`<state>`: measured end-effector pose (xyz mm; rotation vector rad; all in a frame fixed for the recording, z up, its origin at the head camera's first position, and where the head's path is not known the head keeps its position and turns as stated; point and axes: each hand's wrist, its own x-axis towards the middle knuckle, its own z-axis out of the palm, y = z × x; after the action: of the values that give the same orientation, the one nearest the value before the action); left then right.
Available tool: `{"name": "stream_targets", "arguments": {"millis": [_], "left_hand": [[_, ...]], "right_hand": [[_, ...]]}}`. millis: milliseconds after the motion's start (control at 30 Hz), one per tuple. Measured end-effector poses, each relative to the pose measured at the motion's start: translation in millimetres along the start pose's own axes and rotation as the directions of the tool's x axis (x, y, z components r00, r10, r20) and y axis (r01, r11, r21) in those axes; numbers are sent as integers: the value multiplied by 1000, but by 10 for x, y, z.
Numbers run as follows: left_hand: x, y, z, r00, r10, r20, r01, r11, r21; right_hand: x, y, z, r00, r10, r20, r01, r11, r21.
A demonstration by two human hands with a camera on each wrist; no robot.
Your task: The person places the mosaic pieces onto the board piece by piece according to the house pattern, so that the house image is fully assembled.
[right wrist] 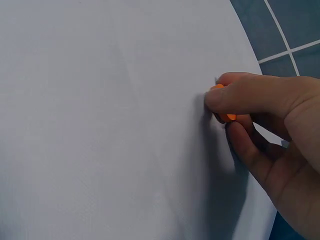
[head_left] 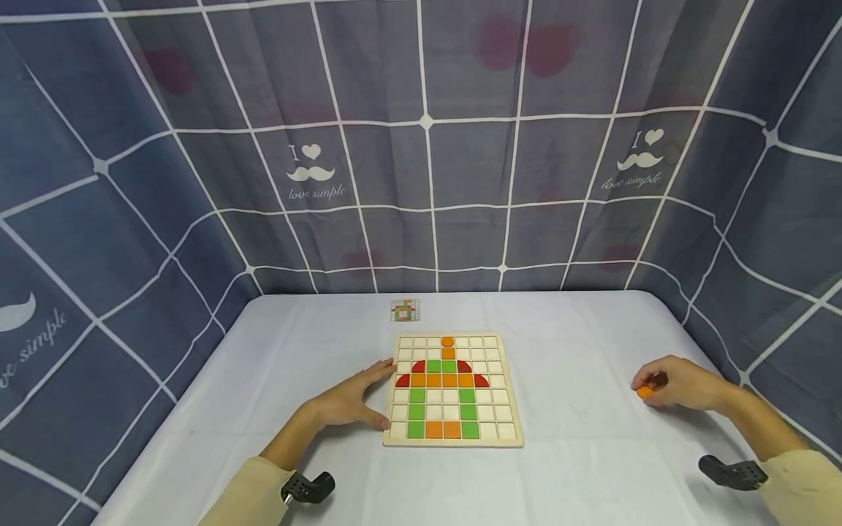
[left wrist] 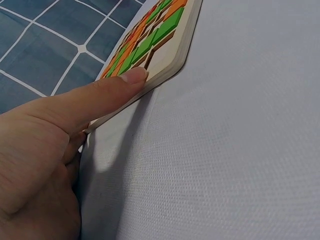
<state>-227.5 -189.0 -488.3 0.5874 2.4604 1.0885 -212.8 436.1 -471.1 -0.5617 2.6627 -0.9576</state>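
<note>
A wooden grid board (head_left: 454,443) lies flat on the table with green, orange and red tiles set in it, and an orange disc (head_left: 448,342) sits in its top row. My left hand (head_left: 345,400) rests along the board's left edge, fingers extended and spread. In the left wrist view the thumb (left wrist: 112,95) lies on the wooden rim near a corner. Far to the right of the board, my right hand (head_left: 684,383) pinches a small orange tile (right wrist: 230,118) between thumb and fingers, low over the tablecloth. The fingers partly cover this tile.
A small picture card (head_left: 405,310) with a similar coloured pattern lies behind the board. White cloth (head_left: 572,467) covers the table, and dark blue gridded curtains (head_left: 467,168) enclose it at the back and sides. Black wrist devices (head_left: 732,473) are worn at both sleeves.
</note>
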Motion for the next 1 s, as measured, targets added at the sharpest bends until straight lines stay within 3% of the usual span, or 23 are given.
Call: {"name": "stream_targets", "arguments": {"millis": [200,367,667,1000], "left_hand": [[-4,4,3,1000,2,-1,-2,1000,4],[-13,10,5,1000,-8,-4,8,1000,4],[-19,21,-8,1000,-6,-3,6,1000,22],[-4,17,-3,1000,-11,-2,11,1000,12]], "right_hand": [[107,-55,41,999,6,-44,-8,999,-46],[289,-227,24,998,-3,-57,-1,997,-72],[840,-667,92,994,-71,-80,60,989,-137],[1460,-1040,443,966,-215,-143,194,970,-146]]}}
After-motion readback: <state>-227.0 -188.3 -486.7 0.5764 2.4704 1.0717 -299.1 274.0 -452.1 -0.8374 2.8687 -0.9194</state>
